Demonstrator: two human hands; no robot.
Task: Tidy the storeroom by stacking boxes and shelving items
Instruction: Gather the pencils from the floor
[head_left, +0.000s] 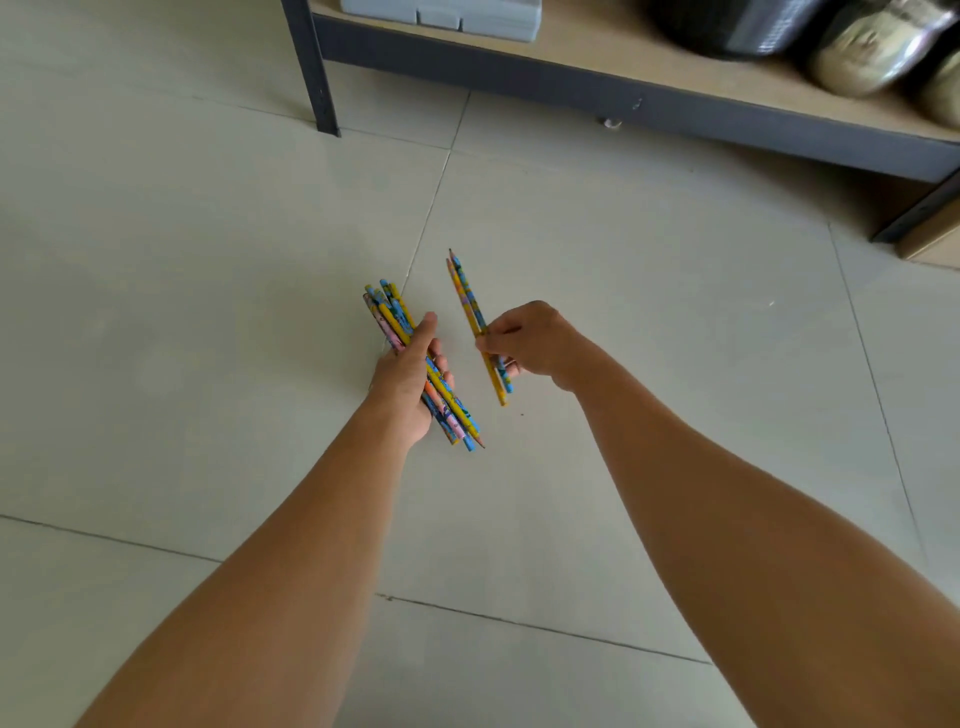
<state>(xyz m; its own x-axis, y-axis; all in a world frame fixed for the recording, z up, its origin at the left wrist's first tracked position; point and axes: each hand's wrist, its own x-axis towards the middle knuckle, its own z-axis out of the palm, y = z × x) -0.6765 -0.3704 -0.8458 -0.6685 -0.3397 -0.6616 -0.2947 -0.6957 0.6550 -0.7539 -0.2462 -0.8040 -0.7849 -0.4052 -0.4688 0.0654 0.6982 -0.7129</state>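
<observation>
Forearms (727, 493) enter from the lower frame over the tiled floor (208, 260); the shelf unit (623, 104) spans the upper right. We note the left hand (408, 379) clasping a pencil bundle (395, 317) at centre, and the right hand (535, 340) pinching two pencils (465, 291) just beside it. We advise merging both, tips aligned, before shelving.

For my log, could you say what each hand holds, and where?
Left hand grips a pencil bundle around its middle; right hand pinches two pencils near mid-length.

Bare to frame edge: left forearm (291, 545), right forearm (727, 493); left hand (408, 382), right hand (537, 340) apparently bare.
</observation>
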